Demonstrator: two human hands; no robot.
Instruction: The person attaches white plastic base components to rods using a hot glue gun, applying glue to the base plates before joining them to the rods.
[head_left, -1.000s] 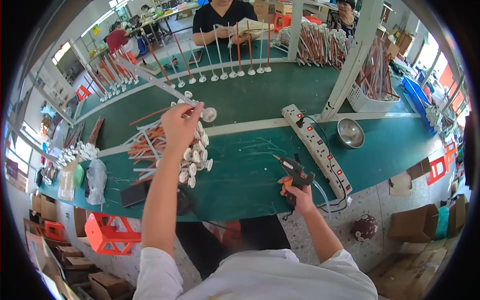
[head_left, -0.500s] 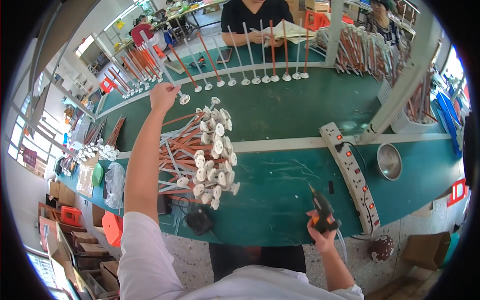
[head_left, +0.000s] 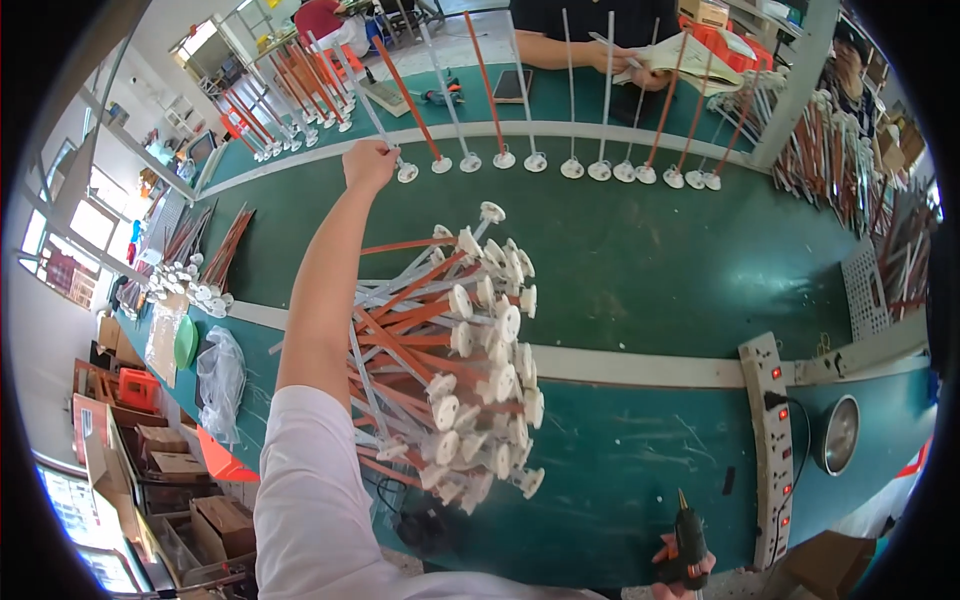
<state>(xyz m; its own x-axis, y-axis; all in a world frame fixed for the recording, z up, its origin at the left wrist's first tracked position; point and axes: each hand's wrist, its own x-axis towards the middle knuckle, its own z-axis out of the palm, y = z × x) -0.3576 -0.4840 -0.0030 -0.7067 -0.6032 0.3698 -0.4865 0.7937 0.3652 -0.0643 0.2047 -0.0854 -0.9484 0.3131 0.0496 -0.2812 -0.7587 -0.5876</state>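
Observation:
My left hand (head_left: 370, 166) reaches to the far side of the green table. Its fingers are pinched round the lower end of a grey rod (head_left: 350, 88), just above its white round base (head_left: 407, 173), which is at the left end of a row of upright rods. The nearest neighbour in that row is a reddish-brown rod (head_left: 410, 100). My right hand (head_left: 668, 568) grips a dark hot glue gun (head_left: 690, 540) at the near edge, its nozzle pointing away from me. Beneath my left forearm lies a heap of grey and brown rods with white round bases (head_left: 500, 380).
A white power strip (head_left: 768, 450) with lit red switches lies at the right, beside a metal bowl (head_left: 840, 435). More rods stand at the far left. Clear plastic bags (head_left: 222, 380) lie at the left. A person's hands (head_left: 640, 72) hold paper across the table.
My left hand has carried the grey rod forward to the end of the row. The view has shifted, so the heap appears closer. My right hand still holds the glue gun.

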